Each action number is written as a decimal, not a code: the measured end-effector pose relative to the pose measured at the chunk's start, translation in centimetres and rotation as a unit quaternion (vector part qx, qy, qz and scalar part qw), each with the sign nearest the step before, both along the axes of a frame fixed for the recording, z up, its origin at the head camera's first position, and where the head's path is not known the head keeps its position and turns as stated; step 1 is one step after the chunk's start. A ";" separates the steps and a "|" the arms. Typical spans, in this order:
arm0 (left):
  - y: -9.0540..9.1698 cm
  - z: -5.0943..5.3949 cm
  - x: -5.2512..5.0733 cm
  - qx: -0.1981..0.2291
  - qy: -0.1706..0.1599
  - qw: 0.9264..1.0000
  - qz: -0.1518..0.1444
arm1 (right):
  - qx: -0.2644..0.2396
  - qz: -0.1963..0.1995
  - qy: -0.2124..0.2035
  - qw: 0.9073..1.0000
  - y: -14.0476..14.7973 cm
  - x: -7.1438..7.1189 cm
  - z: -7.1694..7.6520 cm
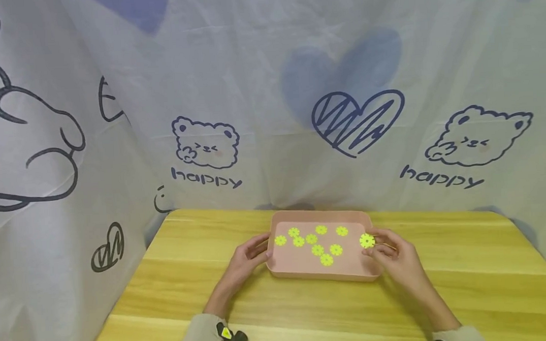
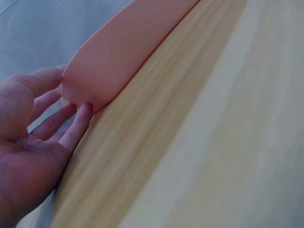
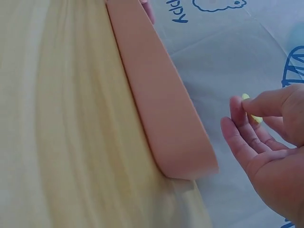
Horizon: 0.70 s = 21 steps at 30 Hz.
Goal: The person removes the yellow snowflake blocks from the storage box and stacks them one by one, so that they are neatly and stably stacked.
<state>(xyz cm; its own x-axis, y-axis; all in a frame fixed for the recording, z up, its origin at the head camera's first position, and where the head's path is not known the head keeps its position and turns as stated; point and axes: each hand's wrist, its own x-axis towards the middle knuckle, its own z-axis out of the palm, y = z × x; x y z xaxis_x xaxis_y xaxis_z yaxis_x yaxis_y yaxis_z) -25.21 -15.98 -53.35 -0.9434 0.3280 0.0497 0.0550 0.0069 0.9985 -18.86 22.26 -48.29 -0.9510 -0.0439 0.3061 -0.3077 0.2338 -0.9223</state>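
Observation:
A shallow pink tray (image 1: 323, 276) sits on the table, with several flat yellow flower-shaped pieces (image 1: 311, 238) scattered over its floor. My left hand (image 1: 245, 258) holds the tray's left end. In the left wrist view, that hand (image 2: 35, 123) has its fingertips against the outer wall of the tray (image 2: 114, 52). Near the tray's right end, my right hand (image 1: 400, 259) pinches one yellow flower-shaped piece (image 1: 365, 236) between thumb and finger. The right wrist view shows this hand (image 3: 275, 142) apart from the tray wall (image 3: 156, 90), the piece (image 3: 257, 118) partly hidden by the thumb.
The light wooden table (image 1: 279, 312) extends in front of and on both sides of the tray. A pale cloth (image 1: 260, 79) printed with hearts and bears hangs behind the table and along its left side. Black wrist devices (image 1: 236, 339) sit at the sleeves.

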 end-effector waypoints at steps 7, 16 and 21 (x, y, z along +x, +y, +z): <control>-0.1 0.1 -0.2 0.001 -0.002 1.000 -0.006 | -0.013 -0.011 0.013 1.000 -0.4 0.5 -0.3; 0.0 0.0 0.2 0.003 0.004 1.000 0.002 | -0.010 0.001 0.020 1.000 -1.1 1.0 -0.5; 0.1 0.4 0.1 -0.005 0.013 1.000 0.003 | -0.010 0.006 0.016 1.000 -1.7 1.2 -0.3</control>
